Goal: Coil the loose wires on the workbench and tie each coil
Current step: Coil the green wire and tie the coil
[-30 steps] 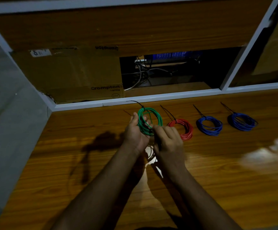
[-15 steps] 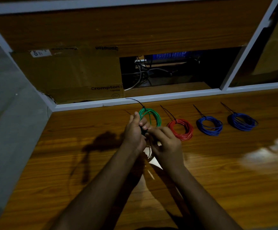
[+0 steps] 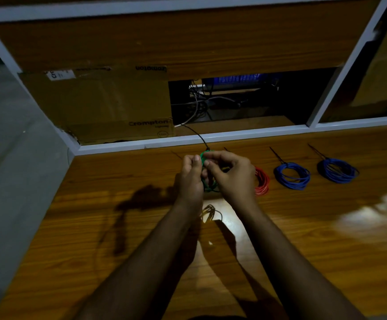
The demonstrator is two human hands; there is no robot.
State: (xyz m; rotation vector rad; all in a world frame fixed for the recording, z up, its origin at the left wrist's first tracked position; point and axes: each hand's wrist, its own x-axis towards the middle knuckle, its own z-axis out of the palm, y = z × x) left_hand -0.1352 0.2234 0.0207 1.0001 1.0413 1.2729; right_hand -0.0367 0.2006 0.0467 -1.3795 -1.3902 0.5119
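My left hand and my right hand hold a green wire coil between them above the wooden workbench. The hands cover most of the coil. A black cable tie sticks up and back from the coil's top. My right fingers pinch at the coil's top near the tie. On the bench to the right lie a red coil and two blue coils, each with a black tie tail. A small dark loose wire lies on the bench below my hands.
A white frame rail borders the bench's far edge. Behind it stand a cardboard box and a dark opening with tangled cables. The floor drops away on the left.
My right hand has moved up over the green coil, covering it. The cable tie's tail now points further up and back.
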